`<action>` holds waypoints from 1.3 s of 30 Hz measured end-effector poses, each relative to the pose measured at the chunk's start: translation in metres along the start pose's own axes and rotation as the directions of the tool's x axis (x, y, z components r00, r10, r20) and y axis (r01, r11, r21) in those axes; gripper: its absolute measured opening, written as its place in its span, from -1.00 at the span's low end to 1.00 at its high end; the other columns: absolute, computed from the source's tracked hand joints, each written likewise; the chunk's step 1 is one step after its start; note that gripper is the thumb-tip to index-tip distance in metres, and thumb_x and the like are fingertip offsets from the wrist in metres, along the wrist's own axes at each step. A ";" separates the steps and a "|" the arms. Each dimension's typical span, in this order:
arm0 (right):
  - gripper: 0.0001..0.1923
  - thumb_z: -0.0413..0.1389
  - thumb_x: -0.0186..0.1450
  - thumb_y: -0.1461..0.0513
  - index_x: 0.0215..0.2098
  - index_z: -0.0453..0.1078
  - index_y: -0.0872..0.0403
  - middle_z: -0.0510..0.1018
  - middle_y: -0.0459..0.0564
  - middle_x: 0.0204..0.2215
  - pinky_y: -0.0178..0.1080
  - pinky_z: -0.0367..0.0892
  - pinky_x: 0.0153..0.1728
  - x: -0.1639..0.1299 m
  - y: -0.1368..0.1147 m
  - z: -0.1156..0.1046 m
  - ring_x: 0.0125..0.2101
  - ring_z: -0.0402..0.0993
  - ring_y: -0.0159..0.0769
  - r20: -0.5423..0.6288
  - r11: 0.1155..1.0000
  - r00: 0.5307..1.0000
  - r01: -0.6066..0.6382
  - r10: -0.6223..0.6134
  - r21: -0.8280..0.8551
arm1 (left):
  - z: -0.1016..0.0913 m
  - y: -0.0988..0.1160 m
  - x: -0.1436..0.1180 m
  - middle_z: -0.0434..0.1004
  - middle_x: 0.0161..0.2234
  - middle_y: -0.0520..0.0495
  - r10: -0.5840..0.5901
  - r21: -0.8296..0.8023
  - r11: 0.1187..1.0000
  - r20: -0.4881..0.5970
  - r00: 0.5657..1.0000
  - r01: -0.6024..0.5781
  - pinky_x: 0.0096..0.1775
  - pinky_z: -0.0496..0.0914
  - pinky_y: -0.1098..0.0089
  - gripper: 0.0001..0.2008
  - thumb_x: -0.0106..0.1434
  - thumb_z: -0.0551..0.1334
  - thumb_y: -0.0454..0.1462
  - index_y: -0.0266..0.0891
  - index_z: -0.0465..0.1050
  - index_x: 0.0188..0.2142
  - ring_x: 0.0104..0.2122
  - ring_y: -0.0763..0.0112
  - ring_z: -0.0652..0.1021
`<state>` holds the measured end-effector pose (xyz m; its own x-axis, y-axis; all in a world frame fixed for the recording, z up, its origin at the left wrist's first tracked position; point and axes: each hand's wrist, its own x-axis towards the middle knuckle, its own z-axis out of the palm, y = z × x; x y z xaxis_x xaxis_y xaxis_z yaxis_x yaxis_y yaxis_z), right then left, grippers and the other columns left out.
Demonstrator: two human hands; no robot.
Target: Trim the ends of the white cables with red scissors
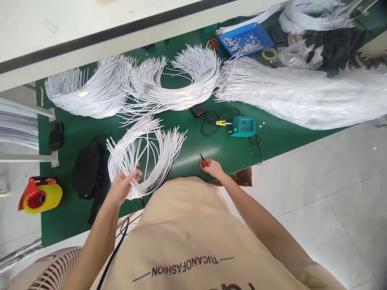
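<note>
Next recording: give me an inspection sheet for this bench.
Surface: green mat, crowded.
Job's things: left hand grips a looped white wire bundle; right hand rests on red-handled scissors.
Clutter: more wire bundles, blue parts tray, tape roll, black bag, tape dispenser.
Fingers: left closed on wires; right curled at the scissors.
Cables: black lead by the teal box.
Surroundings: tiled floor, fan.
</note>
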<state>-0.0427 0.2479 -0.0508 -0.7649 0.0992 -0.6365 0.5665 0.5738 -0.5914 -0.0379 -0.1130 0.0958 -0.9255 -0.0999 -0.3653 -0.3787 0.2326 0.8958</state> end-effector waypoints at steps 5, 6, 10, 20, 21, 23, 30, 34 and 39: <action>-0.62 0.13 0.16 0.21 -0.05 0.35 0.13 0.53 -0.06 -0.40 -0.37 0.35 -0.46 -0.023 -0.057 0.011 -0.43 0.49 -0.40 0.247 0.898 0.942 0.105 -0.228 0.428 | 0.007 0.047 0.003 0.48 -0.36 -0.03 0.071 -0.394 0.918 0.063 0.995 -0.040 -0.43 0.36 0.44 -0.55 0.07 0.41 -0.16 -0.17 0.50 -0.03 -0.52 0.53 0.35; -0.60 0.15 0.15 0.16 -0.06 0.35 0.12 0.52 -0.07 -0.41 -0.38 0.33 -0.48 -0.030 -0.069 0.012 -0.45 0.47 -0.41 0.265 0.860 0.922 0.122 -0.284 0.496 | 0.011 0.050 0.001 0.50 -0.32 -0.06 0.056 -0.378 0.926 0.099 0.994 -0.014 -0.47 0.34 0.45 -0.56 0.07 0.41 -0.17 -0.17 0.51 -0.03 -0.52 0.54 0.36; -0.50 0.12 0.13 -0.16 -0.32 0.31 0.09 0.35 -0.18 -0.59 -0.37 0.20 -0.56 -0.060 -0.113 0.005 -0.58 0.31 -0.47 0.267 0.721 0.862 0.152 -0.431 0.676 | 0.032 0.047 -0.011 0.51 -0.27 -0.08 -0.060 -0.347 0.934 0.076 0.995 0.083 -0.34 0.42 0.45 -0.66 0.03 0.45 -0.19 -0.25 0.58 -0.19 -0.39 0.50 0.45; -0.54 0.40 -0.14 0.04 -0.38 0.43 0.13 0.35 -0.24 -0.63 -0.35 0.16 -0.49 -0.101 -0.190 0.011 -0.59 0.22 -0.51 0.172 0.662 0.818 0.299 -0.548 0.688 | 0.055 0.039 -0.034 0.47 -0.48 0.02 0.059 -0.188 0.978 -0.155 0.986 -0.088 -0.26 0.34 0.43 -0.66 0.06 0.41 -0.08 -0.28 0.55 -0.27 -0.42 0.48 0.45; -0.55 0.39 -0.14 0.04 -0.41 0.43 0.13 0.35 -0.24 -0.63 -0.35 0.16 -0.49 -0.103 -0.194 0.016 -0.59 0.23 -0.50 0.188 0.667 0.812 0.296 -0.553 0.684 | 0.055 0.039 -0.035 0.46 -0.48 0.03 0.067 -0.183 0.978 -0.161 0.985 -0.096 -0.26 0.34 0.43 -0.66 0.07 0.40 -0.08 -0.28 0.54 -0.27 -0.42 0.49 0.45; -0.60 0.37 -0.10 0.03 -0.50 0.39 0.13 0.36 -0.21 -0.63 -0.35 0.18 -0.50 -0.105 -0.198 0.024 -0.59 0.25 -0.50 0.179 0.663 0.805 0.315 -0.566 0.679 | 0.051 0.039 -0.037 0.46 -0.45 0.02 0.059 -0.213 0.971 -0.235 0.970 -0.111 -0.25 0.36 0.43 -0.66 0.08 0.39 -0.07 -0.29 0.50 -0.27 -0.41 0.49 0.45; -0.63 0.35 -0.08 0.04 -0.53 0.38 0.12 0.38 -0.20 -0.64 -0.36 0.18 -0.55 -0.107 -0.200 0.031 -0.64 0.25 -0.50 0.154 0.658 0.831 0.295 -0.535 0.693 | 0.037 0.048 -0.045 0.34 -0.50 0.12 -0.027 -0.345 0.937 -0.234 0.972 -0.057 -0.43 0.31 0.49 -0.59 -0.04 0.46 -0.14 -0.24 0.50 -0.21 -0.54 0.58 0.35; -0.64 0.36 -0.08 0.04 -0.53 0.40 0.12 0.33 -0.22 -0.70 -0.37 0.13 -0.58 -0.110 -0.202 0.040 -0.65 0.20 -0.51 0.216 0.701 0.803 0.312 -0.555 0.642 | 0.045 0.053 -0.045 0.50 -0.38 0.00 0.069 -0.239 0.962 -0.245 0.967 -0.129 -0.36 0.34 0.46 -0.60 -0.06 0.48 -0.15 -0.26 0.55 -0.24 -0.45 0.51 0.45; -0.67 0.36 -0.09 0.10 -0.46 0.48 0.16 0.36 -0.22 -0.68 -0.37 0.14 -0.55 -0.112 -0.203 0.032 -0.63 0.19 -0.53 0.244 0.700 0.786 0.304 -0.568 0.647 | 0.044 0.053 -0.043 0.53 -0.40 0.00 0.083 -0.214 0.968 -0.220 0.972 -0.131 -0.33 0.36 0.44 -0.66 -0.02 0.46 -0.14 -0.27 0.54 -0.28 -0.45 0.49 0.47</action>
<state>-0.0622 0.0945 0.1249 -0.8482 -0.4461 -0.2856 0.3618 -0.0940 -0.9275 -0.0186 -0.0536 0.1482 -0.9300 -0.2907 -0.2251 -0.2442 0.0309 0.9692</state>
